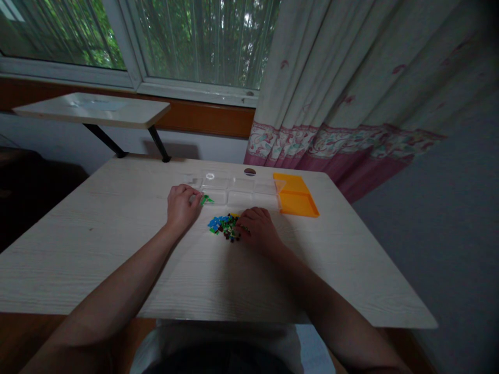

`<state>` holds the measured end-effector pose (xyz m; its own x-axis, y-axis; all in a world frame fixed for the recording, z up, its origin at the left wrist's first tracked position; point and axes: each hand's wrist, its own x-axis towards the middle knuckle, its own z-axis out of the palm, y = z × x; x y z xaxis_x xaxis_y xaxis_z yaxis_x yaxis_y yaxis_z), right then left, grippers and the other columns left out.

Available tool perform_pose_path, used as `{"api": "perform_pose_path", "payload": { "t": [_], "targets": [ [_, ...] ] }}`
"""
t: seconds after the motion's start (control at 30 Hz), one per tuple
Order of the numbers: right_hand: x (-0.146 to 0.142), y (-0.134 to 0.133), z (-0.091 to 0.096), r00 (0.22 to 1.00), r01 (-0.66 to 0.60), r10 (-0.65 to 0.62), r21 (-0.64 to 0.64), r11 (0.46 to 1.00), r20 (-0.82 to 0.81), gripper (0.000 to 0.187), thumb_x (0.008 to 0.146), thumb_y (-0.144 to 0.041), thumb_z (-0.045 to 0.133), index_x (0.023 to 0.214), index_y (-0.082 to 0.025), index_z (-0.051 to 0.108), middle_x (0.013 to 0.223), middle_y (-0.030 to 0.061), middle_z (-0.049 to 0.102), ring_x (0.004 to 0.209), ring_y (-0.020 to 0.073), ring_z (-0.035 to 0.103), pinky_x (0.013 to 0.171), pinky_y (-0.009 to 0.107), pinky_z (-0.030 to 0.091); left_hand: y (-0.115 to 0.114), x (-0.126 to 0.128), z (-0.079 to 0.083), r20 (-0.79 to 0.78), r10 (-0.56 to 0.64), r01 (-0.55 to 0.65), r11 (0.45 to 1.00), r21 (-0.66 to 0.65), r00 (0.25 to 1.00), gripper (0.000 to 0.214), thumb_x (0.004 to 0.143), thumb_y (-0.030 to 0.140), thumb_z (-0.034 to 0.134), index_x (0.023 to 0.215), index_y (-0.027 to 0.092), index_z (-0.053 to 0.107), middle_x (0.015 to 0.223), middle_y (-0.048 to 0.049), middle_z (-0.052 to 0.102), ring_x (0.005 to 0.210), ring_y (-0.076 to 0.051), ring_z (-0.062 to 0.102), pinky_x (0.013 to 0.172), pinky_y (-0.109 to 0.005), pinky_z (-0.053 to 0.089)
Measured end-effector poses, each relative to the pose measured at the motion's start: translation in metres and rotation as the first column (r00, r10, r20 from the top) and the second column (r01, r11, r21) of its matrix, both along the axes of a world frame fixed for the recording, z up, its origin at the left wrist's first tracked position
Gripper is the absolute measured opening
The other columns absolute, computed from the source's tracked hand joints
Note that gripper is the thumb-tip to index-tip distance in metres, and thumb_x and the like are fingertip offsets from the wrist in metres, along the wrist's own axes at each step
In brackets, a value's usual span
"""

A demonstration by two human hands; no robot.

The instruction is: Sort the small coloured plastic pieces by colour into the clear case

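A clear plastic compartment box lies on the table, its cells in two rows. Green pieces show in its front left cell. My left hand is at that corner of the box, its fingers curled together right beside the green pieces; what they grip is hidden. In front of the box is a pile of small toy building bricks in blue, green, yellow, dark brown and other colours. My right hand rests over the right side of this pile with bent fingers, and its fingertips are partly hidden among the bricks.
An orange two-part tray or lid lies against the box's right end. Behind the box is a round hole in the pale wooden table. A raised shelf on black legs stands at the back left, and a curtain hangs behind.
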<state>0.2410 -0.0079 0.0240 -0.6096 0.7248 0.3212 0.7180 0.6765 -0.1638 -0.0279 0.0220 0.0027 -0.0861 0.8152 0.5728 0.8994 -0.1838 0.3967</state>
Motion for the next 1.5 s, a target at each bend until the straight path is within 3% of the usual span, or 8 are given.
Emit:
{"api": "perform_pose_path", "payload": {
  "t": [0.23,0.37,0.47,0.63,0.77,1.0,1.23,1.5],
  "targets": [
    [0.000,0.001,-0.002,1.000,-0.003,0.004,0.008,1.000,-0.005,0.008,0.089,-0.026,0.064,0.090,-0.022,0.070,0.096,0.0040,0.068,0.097,0.0208,0.053,0.091,0.036,0.034,0.002,-0.001,-0.005,0.001,0.017,-0.017,1.000,0.007,1.000,0.026,0.092,0.039,0.055,0.085,0.019,0.071,0.093,-0.0087,0.064,0.098,-0.027,0.053,0.089,-0.043,0.043],
    [0.000,0.001,-0.003,1.000,0.002,-0.002,0.014,1.000,-0.012,0.009,0.090,-0.026,0.063,0.090,-0.022,0.070,0.096,0.0039,0.068,0.097,0.0204,0.053,0.092,0.036,0.034,-0.002,-0.001,0.006,-0.051,0.011,-0.010,1.000,0.018,0.999,0.026,0.092,0.038,0.054,0.086,0.019,0.071,0.093,-0.0086,0.062,0.097,-0.027,0.052,0.089,-0.042,0.042],
    [0.000,0.001,-0.002,1.000,0.003,-0.003,0.008,1.000,-0.016,0.009,0.090,-0.027,0.064,0.090,-0.022,0.070,0.096,0.0037,0.068,0.097,0.0202,0.054,0.092,0.035,0.034,-0.008,-0.004,0.024,-0.191,-0.129,0.117,0.991,-0.069,0.973,0.022,0.089,0.036,0.058,0.084,0.021,0.072,0.087,-0.0082,0.061,0.092,-0.027,0.052,0.083,-0.041,0.043],
    [0.000,0.001,-0.002,1.000,0.002,-0.002,-0.002,1.000,-0.017,0.008,0.090,-0.028,0.064,0.090,-0.022,0.070,0.096,0.0034,0.068,0.098,0.0196,0.054,0.092,0.035,0.034,-0.016,-0.015,0.039,-0.310,-0.415,0.325,0.896,-0.301,0.855,0.010,0.077,0.029,0.068,0.085,0.027,0.073,0.087,-0.0070,0.063,0.090,-0.026,0.053,0.080,-0.039,0.043],
    [0.000,0.001,-0.002,1.000,0.001,-0.001,-0.015,1.000,-0.026,0.008,0.090,-0.028,0.064,0.089,-0.022,0.070,0.096,0.0036,0.068,0.098,0.0196,0.054,0.093,0.035,0.034,-0.015,-0.023,0.033,-0.315,-0.449,0.328,0.870,-0.368,0.836,0.021,0.073,0.021,0.065,0.090,0.030,0.072,0.089,-0.0058,0.064,0.091,-0.025,0.055,0.080,-0.037,0.043],
    [0.001,0.002,-0.003,1.000,0.002,-0.002,-0.010,1.000,-0.016,0.009,0.090,-0.028,0.065,0.090,-0.022,0.070,0.096,0.0032,0.068,0.097,0.0201,0.054,0.092,0.035,0.034,-0.013,-0.010,0.024,-0.285,-0.497,0.387,0.847,-0.365,0.820,0.007,0.081,0.024,0.061,0.079,0.023,0.068,0.083,-0.0074,0.064,0.087,-0.024,0.055,0.080,-0.037,0.043],
    [0.000,0.001,-0.002,1.000,0.006,-0.007,-0.012,1.000,-0.018,0.008,0.089,-0.027,0.065,0.089,-0.021,0.070,0.095,0.0037,0.068,0.096,0.0199,0.054,0.090,0.034,0.034,-0.017,0.012,0.017,-0.350,-0.488,0.373,0.860,-0.347,0.799,0.012,0.090,0.028,0.056,0.092,0.020,0.065,0.090,-0.0094,0.063,0.093,-0.026,0.056,0.085,-0.038,0.045],
    [0.000,0.002,-0.005,1.000,0.006,-0.007,-0.017,1.000,-0.021,0.008,0.089,-0.027,0.065,0.089,-0.021,0.070,0.095,0.0038,0.068,0.097,0.0203,0.054,0.091,0.034,0.034,-0.015,0.016,0.008,-0.329,-0.466,0.375,0.876,-0.304,0.821,0.019,0.096,0.028,0.047,0.097,0.018,0.063,0.092,-0.0101,0.062,0.092,-0.025,0.057,0.085,-0.038,0.046]
  ]
}}
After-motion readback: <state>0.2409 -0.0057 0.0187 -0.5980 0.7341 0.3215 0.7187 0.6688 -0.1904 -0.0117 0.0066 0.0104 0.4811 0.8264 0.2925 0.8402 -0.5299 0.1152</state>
